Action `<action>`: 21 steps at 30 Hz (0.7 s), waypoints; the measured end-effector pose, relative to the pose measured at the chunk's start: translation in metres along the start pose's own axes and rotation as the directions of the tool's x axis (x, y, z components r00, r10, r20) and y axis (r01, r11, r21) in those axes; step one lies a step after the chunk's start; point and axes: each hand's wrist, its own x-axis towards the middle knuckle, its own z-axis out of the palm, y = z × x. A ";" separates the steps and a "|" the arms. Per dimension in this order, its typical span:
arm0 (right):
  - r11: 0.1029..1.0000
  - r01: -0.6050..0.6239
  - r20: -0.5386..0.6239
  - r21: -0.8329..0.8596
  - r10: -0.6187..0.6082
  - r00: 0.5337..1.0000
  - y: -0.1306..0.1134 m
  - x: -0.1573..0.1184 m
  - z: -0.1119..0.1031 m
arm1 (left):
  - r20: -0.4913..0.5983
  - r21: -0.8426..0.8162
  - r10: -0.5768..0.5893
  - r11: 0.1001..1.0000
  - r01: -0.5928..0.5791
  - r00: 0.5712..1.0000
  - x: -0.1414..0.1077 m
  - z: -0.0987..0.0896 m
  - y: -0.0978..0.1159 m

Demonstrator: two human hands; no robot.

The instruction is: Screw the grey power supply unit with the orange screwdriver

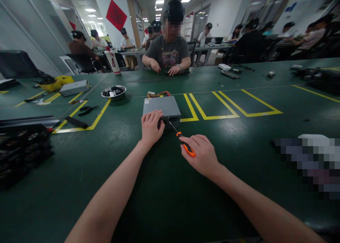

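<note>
We see the fingers of our right hand (pixel 200 152) closed around the orange-and-black handle of a screwdriver (pixel 189 150), its thin shaft reaching the box's near face; we cannot tell what the tip meets. The fingers of our left hand (pixel 151 129) bend over the near-left corner of the grey metal box (pixel 162 106), hiding part of that face; we cannot tell how tightly they close.

The box lies flat on the green worktop (pixel 132 207), ahead of us, its top smooth and matt, its near face in shadow. A small white label (pixel 147 102) on top is too small to read. Coloured wires (pixel 159 94) show behind it. Left of it stands a metal bowl (pixel 117 97) of dark pieces. A red diamond sign (pixel 116 15) bears writing we cannot read.
</note>
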 end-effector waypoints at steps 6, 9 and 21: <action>1.000 0.000 -0.008 -0.019 -0.001 1.000 0.001 0.001 0.001 | 0.012 -0.014 -0.008 1.000 0.009 1.000 0.000 -0.001 -0.001; 0.999 0.017 -0.001 -0.048 -0.017 1.000 0.000 0.001 0.002 | 0.015 -0.024 -0.018 1.000 0.018 1.000 0.000 0.001 0.000; 0.994 -0.005 0.048 -0.110 0.011 0.999 -0.013 0.002 0.006 | 0.003 0.001 -0.005 1.000 0.005 1.000 0.000 -0.001 0.002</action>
